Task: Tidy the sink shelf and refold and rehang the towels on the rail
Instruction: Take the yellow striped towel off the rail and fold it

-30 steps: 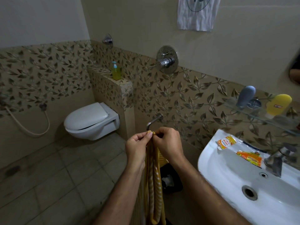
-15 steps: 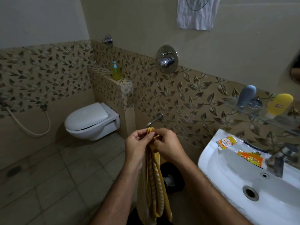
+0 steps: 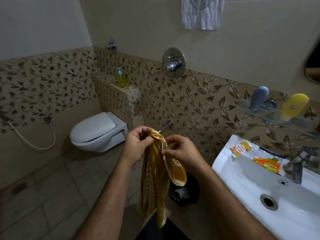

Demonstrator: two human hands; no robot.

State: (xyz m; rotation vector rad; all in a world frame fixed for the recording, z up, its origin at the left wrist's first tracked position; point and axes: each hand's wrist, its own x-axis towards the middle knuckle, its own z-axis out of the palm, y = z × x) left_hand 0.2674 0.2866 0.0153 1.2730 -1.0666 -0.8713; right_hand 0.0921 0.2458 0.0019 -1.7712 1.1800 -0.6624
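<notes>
A yellow striped towel (image 3: 155, 175) hangs in folds from my two hands in the middle of the view. My left hand (image 3: 136, 146) grips its bunched top edge. My right hand (image 3: 180, 153) pinches the towel's edge a little lower, to the right. Behind the hands a chrome wall spout (image 3: 166, 127) sticks out of the leaf-patterned tiles. A glass shelf (image 3: 277, 118) at the right carries a grey bottle (image 3: 258, 100), a round metal piece (image 3: 268, 105) and a yellow bottle (image 3: 294, 106). A white cloth (image 3: 201, 13) hangs high on the wall.
The white sink (image 3: 259, 196) fills the lower right, with two orange sachets (image 3: 240, 148) (image 3: 266, 164) on its rim beside the tap (image 3: 297, 163). A toilet (image 3: 97, 132) hangs at the left, a green soap bottle (image 3: 121, 78) on the ledge, a black bin (image 3: 185, 189) below.
My hands have drawn apart: the right one slid down the towel's edge, opening a loop of cloth. The towel's top now sits clear of the spout.
</notes>
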